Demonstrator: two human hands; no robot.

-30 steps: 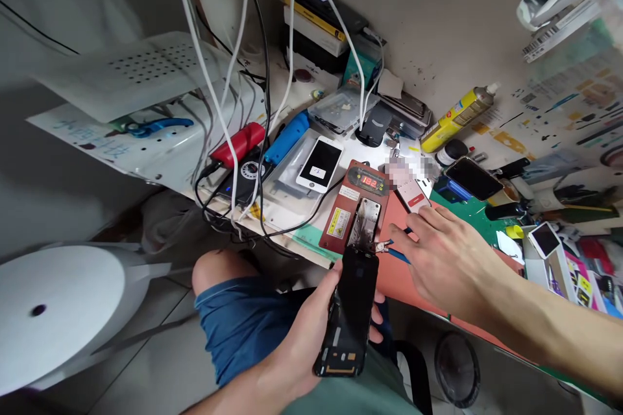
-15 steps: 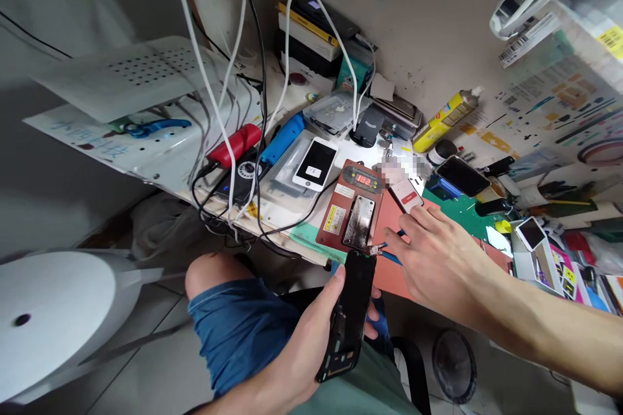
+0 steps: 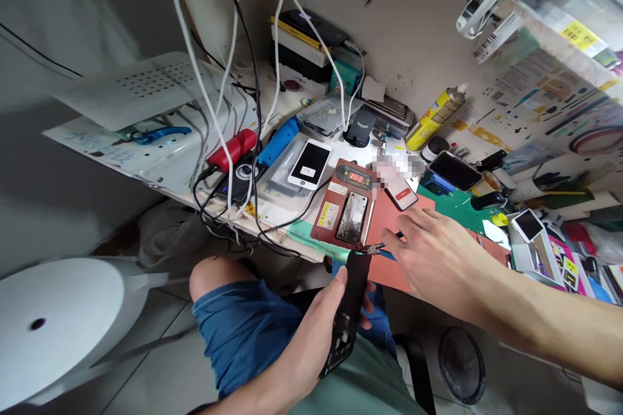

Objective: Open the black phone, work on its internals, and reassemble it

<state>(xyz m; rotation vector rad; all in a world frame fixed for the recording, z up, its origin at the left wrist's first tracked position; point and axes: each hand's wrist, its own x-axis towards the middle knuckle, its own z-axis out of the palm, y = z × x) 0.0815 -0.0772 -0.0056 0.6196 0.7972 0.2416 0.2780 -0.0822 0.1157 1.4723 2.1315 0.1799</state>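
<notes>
A black phone frame [image 3: 349, 311] is held over my lap by my left hand [image 3: 318, 321], thumb along its left edge and fingertips showing on the right. My right hand [image 3: 426, 253] is closed around blue-handled pliers [image 3: 387, 253]. The metal jaws of the pliers meet the top edge of the phone frame; whether they bite on it I cannot make out. Just beyond lies a brown heating plate [image 3: 325, 207] with a red digital display and a worn metal bed. An orange-red mat [image 3: 389, 275] spreads under my right hand.
A white phone [image 3: 310, 164] rests on a clear plastic tray left of the heating plate. Beside it are a blue tool [image 3: 278, 141] and a red tool [image 3: 232, 149]. White cables hang across the left side. A yellow spray can [image 3: 437, 115] leans at the back.
The black phone frame has turned slightly, showing its face more edge-on. Both hands keep their holds, with the pliers still at its top edge. My view has shifted a little.
</notes>
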